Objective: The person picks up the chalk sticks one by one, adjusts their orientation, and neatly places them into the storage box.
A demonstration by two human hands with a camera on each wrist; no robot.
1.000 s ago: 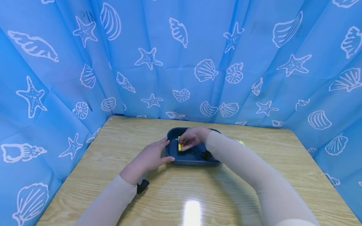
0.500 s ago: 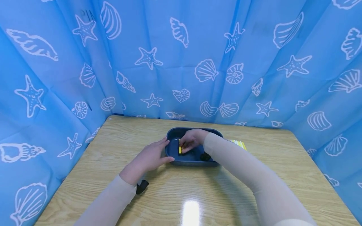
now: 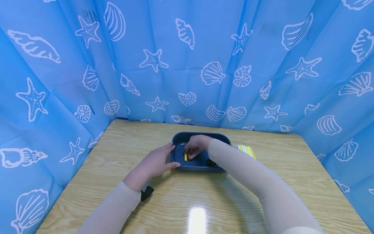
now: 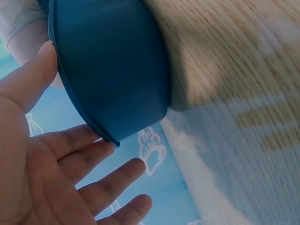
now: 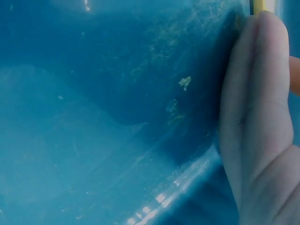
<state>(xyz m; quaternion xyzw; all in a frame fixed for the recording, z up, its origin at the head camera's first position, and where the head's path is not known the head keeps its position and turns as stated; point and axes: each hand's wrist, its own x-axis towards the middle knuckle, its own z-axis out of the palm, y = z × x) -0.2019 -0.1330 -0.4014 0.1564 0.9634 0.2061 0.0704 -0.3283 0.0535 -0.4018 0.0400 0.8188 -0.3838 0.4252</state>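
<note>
A dark blue plastic basin (image 3: 198, 169) stands on the table in the head view. Inside it, my right hand (image 3: 198, 144) pinches a short yellow stick (image 3: 185, 157) near the left end. The stick lies lengthwise away from me, its far part hidden by the fingers. In the right wrist view the stick's tip (image 5: 258, 5) shows just past my fingertips, above the basin floor with pale specks. My left hand (image 3: 155, 162) touches the basin's left end. In the left wrist view its thumb and some fingers (image 4: 77, 138) touch the rim, fairly straight and spread.
Several white and yellow sticks (image 3: 247, 150) lie side by side on the table right of the basin, partly behind my right forearm. The wooden table (image 3: 163, 211) reaches back to a blue curtain (image 3: 187, 81) with white shells, which also hangs at both sides.
My right hand has moved a little toward me inside the basin with the yellow stick. More of the sticks at the right now show past the forearm. The left hand has stayed still.
</note>
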